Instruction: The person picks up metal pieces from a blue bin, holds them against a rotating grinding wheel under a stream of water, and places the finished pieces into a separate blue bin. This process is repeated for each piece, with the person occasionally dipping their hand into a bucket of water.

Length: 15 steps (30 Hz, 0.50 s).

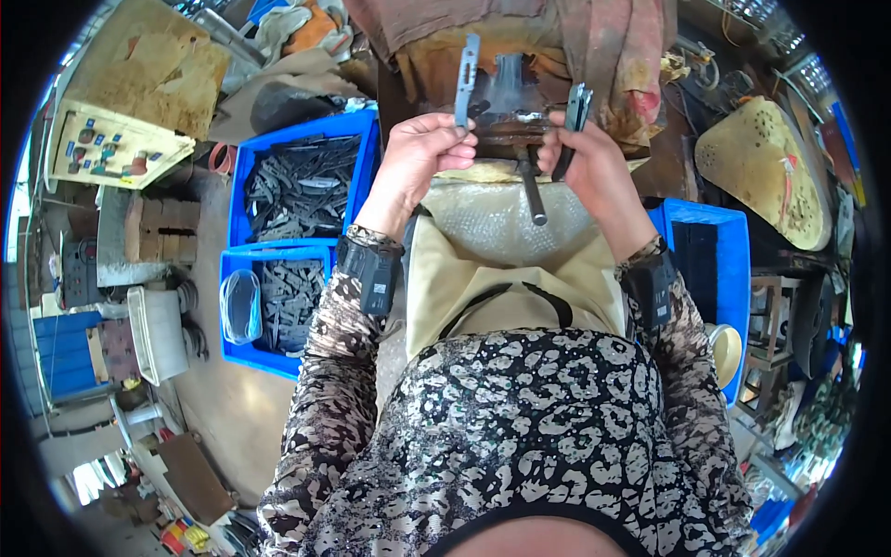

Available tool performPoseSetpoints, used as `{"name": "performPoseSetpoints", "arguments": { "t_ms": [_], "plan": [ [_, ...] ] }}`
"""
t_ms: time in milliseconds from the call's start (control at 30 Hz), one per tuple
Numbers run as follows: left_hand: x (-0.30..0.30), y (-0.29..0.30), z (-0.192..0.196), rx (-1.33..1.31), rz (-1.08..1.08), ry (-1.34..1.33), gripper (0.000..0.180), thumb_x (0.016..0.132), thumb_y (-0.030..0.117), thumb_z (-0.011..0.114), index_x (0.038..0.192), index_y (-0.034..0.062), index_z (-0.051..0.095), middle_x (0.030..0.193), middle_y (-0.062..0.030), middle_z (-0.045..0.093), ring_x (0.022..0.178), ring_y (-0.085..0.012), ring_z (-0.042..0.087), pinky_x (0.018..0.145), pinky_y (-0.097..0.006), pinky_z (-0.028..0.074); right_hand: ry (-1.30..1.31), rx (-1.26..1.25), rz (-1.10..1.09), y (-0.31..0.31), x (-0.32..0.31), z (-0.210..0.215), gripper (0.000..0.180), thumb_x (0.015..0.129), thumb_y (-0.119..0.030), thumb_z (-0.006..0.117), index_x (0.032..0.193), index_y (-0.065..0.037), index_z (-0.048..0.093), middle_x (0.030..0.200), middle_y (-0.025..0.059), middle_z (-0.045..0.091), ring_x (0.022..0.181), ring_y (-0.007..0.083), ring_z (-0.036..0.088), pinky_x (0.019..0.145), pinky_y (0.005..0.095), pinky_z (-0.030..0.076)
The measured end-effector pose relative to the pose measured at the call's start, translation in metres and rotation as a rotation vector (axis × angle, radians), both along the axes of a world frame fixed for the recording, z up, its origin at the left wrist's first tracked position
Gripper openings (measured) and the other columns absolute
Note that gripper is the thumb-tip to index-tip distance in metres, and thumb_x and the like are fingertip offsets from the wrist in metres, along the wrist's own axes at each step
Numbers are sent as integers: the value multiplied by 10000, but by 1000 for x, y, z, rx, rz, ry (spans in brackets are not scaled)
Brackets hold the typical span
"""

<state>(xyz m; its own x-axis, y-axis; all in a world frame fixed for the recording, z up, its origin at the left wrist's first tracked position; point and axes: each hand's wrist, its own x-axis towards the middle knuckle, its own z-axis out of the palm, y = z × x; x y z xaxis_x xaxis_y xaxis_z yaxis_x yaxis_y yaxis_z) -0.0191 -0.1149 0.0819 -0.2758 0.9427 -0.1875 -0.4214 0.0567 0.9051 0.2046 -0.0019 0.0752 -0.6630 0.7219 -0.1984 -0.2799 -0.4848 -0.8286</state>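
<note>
My left hand [422,153] pinches the lower end of a flat grey metal strip [467,74] with small holes, holding it upright. My right hand [594,162] is wrapped round a dark, narrow pliers-like tool [577,107], its shiny tip pointing up; its exact kind is hard to make out. Strip and tool are apart, one on each side of a worn metal work spot [509,88] on the machine in front of me. Below that spot, between my hands, a metal rod [532,190] sticks out towards me.
On the left stand two blue crates [234,190] [251,353] with many dark metal strips. Another blue crate [733,218] is at my right. A control box [121,153] with knobs stands far left. Brown cloth [594,37] drapes the machine; a beige apron [436,278] covers my lap.
</note>
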Motion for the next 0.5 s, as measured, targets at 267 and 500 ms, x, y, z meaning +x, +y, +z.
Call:
{"name": "performPoseSetpoints", "arguments": {
  "t_ms": [267, 500],
  "plan": [
    [21, -3, -4, 28, -75, -65, 189, 880, -5, 596, 1055, -65, 635, 888, -153, 686, 714, -188, 683, 669, -288, 596, 107, -25, -72, -10, -33, 20, 292, 939, -24, 507, 1208, 52, 425, 1100, 222, 590, 1070, 357, 611, 933, 452, 516],
    [28, 0, -7, 31, -89, -77, 204, 876, -15, 592, 1069, -72, 628, 894, -153, 685, 718, -191, 681, 676, -293, 596, 106, -18, -100, -13, -33, 21, 300, 940, -23, 523, 1213, 51, 423, 1145, 227, 580, 1112, 347, 596, 947, 449, 513]
  ]
}}
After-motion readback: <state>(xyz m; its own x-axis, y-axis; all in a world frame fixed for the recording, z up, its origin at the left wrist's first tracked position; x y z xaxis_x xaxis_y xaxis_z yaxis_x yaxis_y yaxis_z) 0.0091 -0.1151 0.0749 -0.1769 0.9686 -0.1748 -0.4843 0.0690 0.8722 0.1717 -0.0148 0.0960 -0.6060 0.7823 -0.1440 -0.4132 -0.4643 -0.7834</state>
